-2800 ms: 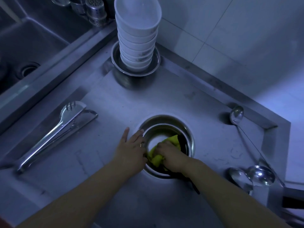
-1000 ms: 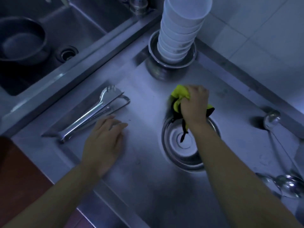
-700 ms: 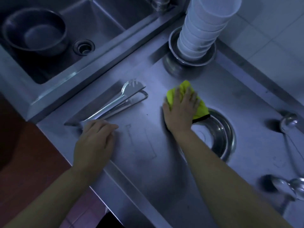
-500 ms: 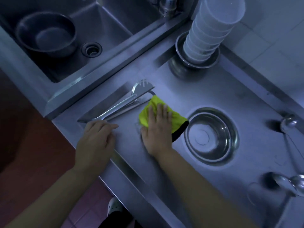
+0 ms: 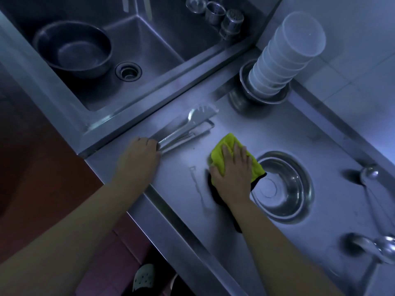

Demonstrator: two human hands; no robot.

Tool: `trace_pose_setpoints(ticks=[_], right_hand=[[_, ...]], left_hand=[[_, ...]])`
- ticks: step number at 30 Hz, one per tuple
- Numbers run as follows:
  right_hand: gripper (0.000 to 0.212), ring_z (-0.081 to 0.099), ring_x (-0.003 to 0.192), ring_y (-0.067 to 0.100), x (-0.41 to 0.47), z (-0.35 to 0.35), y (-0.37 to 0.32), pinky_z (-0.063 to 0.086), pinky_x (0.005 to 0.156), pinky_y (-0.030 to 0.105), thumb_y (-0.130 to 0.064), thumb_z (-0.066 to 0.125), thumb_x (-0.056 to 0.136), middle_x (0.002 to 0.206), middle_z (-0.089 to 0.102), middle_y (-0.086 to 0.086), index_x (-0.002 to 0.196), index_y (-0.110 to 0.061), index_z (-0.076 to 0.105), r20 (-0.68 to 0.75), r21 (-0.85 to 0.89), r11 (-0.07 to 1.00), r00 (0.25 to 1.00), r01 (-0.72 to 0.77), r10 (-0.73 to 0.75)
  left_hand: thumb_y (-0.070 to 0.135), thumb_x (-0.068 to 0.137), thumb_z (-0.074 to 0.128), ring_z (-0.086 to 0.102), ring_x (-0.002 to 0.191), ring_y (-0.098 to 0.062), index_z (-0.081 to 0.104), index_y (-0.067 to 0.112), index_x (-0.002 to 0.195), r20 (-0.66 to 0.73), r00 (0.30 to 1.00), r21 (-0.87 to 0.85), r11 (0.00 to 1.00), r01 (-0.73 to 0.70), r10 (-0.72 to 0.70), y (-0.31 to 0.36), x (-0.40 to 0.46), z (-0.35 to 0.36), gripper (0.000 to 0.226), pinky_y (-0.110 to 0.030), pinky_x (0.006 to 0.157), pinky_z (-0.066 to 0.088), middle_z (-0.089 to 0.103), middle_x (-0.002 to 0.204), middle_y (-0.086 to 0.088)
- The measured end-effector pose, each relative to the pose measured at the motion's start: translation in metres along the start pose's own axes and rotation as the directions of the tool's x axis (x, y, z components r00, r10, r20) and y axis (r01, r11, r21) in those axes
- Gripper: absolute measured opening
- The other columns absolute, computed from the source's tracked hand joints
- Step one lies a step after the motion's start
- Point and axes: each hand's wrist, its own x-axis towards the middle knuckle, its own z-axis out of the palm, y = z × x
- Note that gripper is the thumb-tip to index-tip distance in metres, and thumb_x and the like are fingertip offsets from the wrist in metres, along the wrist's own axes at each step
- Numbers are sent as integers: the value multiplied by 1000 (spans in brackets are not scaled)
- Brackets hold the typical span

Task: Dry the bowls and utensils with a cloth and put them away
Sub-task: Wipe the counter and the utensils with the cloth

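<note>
My right hand (image 5: pixel 234 174) lies flat, fingers straight, pressing a yellow cloth (image 5: pixel 222 149) with a black edge onto the steel counter (image 5: pixel 245 129). Right of it sits a steel bowl (image 5: pixel 284 186), upright and with nothing in it. My left hand (image 5: pixel 139 159) is at the counter's front left corner, its fingers curled at the handle end of the steel tongs (image 5: pixel 188 129); the frame does not show whether they grip it. A tall stack of white bowls (image 5: pixel 284 58) stands in a steel bowl (image 5: pixel 275 99) at the back.
The sink (image 5: pixel 149 52) at the upper left holds a large steel bowl (image 5: pixel 72 48) beside the drain. Small metal shakers (image 5: pixel 230 22) stand behind it. Ladles and spoons (image 5: pixel 382 246) lie at the right edge. A tiled wall runs along the right; a shoe (image 5: pixel 144 276) shows on the floor below.
My right hand lifted the cloth out of the steel bowl and pressed it flat on the counter, sliding left then back toward the bowl. My left hand left the bowl and reached the tongs' handle.
</note>
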Motion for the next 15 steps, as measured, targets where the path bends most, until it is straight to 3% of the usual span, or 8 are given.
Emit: trace_pose_setpoints(ticks=[2,4,7,12,15], right_hand=[[65,6,146,30,24,0,1,1,118,44,-46,49,92,159,13,11,149,-22,28,8,-27,999,999,-36,36],[62,3,146,29,49,0,-1,0,118,43,-46,43,94,159,11,9,149,-23,25,24,-26,998,998,-57,58],[58,1,147,27,80,3,-17,-3,118,42,-46,37,97,160,8,7,150,-25,23,54,14,999,998,-43,42],[59,-3,147,26,87,21,-65,-4,119,43,-47,31,98,160,5,7,152,-25,15,83,-9,991,988,132,-131],[60,-2,147,27,55,29,-90,-4,119,43,-45,31,97,160,6,9,151,-23,16,83,5,965,962,261,-261]], left_hand=[[4,86,62,54,71,-34,61,-4,79,-47,996,-2,998,70,-71,-10,3,-9,11,-43,64,46,60,73,-20],[1,82,65,56,65,-35,61,-5,75,-107,993,19,998,61,-58,-20,9,-20,10,-43,63,48,59,69,-22],[3,85,62,57,77,-40,62,-7,84,-131,977,14,985,172,-169,-39,14,-33,10,-48,75,45,62,79,-26],[-8,69,75,57,58,-37,62,-6,72,-228,971,150,983,110,-73,-55,3,-46,13,-39,67,38,60,64,-22],[2,83,65,55,75,-40,63,-6,83,-219,949,64,967,246,-227,-65,0,-42,9,-42,72,37,61,76,-25]])
